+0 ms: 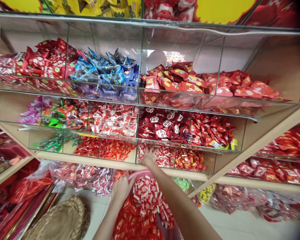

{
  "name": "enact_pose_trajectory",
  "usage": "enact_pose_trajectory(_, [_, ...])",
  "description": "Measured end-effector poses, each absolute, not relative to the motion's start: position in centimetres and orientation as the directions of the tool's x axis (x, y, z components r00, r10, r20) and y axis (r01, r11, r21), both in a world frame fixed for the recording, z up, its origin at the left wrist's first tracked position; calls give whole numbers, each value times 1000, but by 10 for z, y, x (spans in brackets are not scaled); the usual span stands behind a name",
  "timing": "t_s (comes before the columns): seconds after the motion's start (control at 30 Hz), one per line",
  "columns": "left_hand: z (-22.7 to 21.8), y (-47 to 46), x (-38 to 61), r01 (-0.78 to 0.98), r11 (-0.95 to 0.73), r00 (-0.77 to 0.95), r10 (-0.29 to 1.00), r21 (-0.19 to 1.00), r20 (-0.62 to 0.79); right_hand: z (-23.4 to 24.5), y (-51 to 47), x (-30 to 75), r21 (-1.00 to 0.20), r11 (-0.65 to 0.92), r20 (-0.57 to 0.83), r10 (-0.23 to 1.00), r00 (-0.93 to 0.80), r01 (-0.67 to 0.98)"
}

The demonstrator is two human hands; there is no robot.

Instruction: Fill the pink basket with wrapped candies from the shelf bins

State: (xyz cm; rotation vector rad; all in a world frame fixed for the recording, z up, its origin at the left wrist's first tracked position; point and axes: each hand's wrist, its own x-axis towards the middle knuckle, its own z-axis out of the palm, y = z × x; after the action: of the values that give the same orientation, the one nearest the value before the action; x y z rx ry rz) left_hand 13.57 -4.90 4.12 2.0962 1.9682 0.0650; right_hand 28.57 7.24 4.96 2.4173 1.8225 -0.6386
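Note:
My right hand (148, 156) reaches up into the lowest glass bin, fingers spread over red-and-white wrapped candies (162, 155). My left hand (120, 189) is closed on the rim of a pink basket (140, 173). The basket is heaped with red-and-white wrapped candies (147, 196) and sits below the shelf edge, close to my body.
Tiered glass bins (140, 96) hold red, blue, purple and green wrapped sweets. A wooden shelf edge (90, 161) runs under them. Clear bags of candy (90, 178) lie below. A woven straw item (61, 220) sits at the lower left; red boxes stack at the left.

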Motion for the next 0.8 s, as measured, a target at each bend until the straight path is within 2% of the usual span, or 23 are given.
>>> enact_pose_trajectory(0.1, [41, -49, 135, 972, -36, 71, 987, 231, -145, 52, 70, 288, -228, -347, -321, 909, 266, 910])
enact_pose_trajectory(0.2, [41, -49, 136, 973, -35, 70, 987, 227, -148, 55, 67, 291, -239, -324, -300, 921, 248, 915])
enact_pose_trajectory(0.37, [43, -49, 138, 976, -46, 79, 986, 213, -145, 52, 69, 287, -181, -340, -337, 903, 267, 923])
enact_pose_trajectory(0.57, [39, -47, 138, 978, -43, 73, 987, 203, -141, 46, 75, 276, -118, -110, -247, 966, 78, 987])
enact_pose_trajectory(0.7, [39, -47, 137, 975, -34, 69, 985, 221, -156, 46, 77, 273, -108, -107, -295, 953, 71, 988])
enact_pose_trajectory(0.8, [41, -47, 137, 973, -21, 62, 983, 228, -172, 47, 77, 273, -79, -62, -281, 959, 38, 995])
